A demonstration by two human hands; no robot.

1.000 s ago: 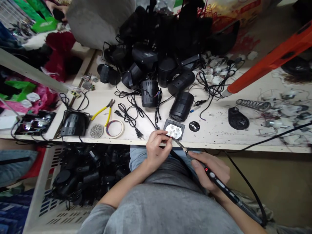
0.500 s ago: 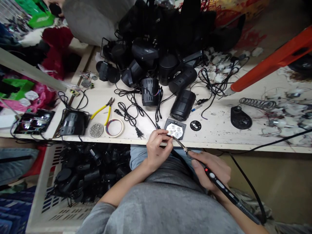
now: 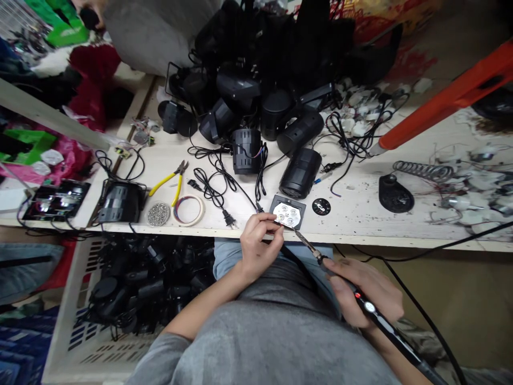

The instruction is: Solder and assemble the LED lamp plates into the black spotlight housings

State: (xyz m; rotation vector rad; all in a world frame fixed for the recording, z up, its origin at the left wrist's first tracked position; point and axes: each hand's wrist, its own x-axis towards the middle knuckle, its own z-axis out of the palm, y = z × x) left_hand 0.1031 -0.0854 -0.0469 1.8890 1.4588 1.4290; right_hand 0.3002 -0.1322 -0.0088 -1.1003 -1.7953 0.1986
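My left hand (image 3: 259, 243) is closed in a pinch at the bench's front edge, with a thin dark wire (image 3: 277, 223) between its fingertips. Right beside it lies a white LED board (image 3: 287, 214) with several round lenses, on a dark square plate (image 3: 300, 205). A black soldering iron (image 3: 369, 307) with a lit red light is in the closed grip of my right hand (image 3: 363, 294). Its metal tip (image 3: 300, 235) points up and left, a little apart from the wire and just below the board. Fingers of my left hand hide part of the wire.
Black lamp housings (image 3: 300, 172) and power cords stand behind the board. Yellow-handled cutters (image 3: 168, 182), a tape roll (image 3: 188, 209) and a dish of screws (image 3: 158, 214) lie left. An orange post (image 3: 444, 104) rises at right. Below the bench stands a white crate (image 3: 72, 342).
My right hand has drawn the soldering iron back, down and to the right, so the tip has left the spot by my left fingertips. My left hand stays in place.
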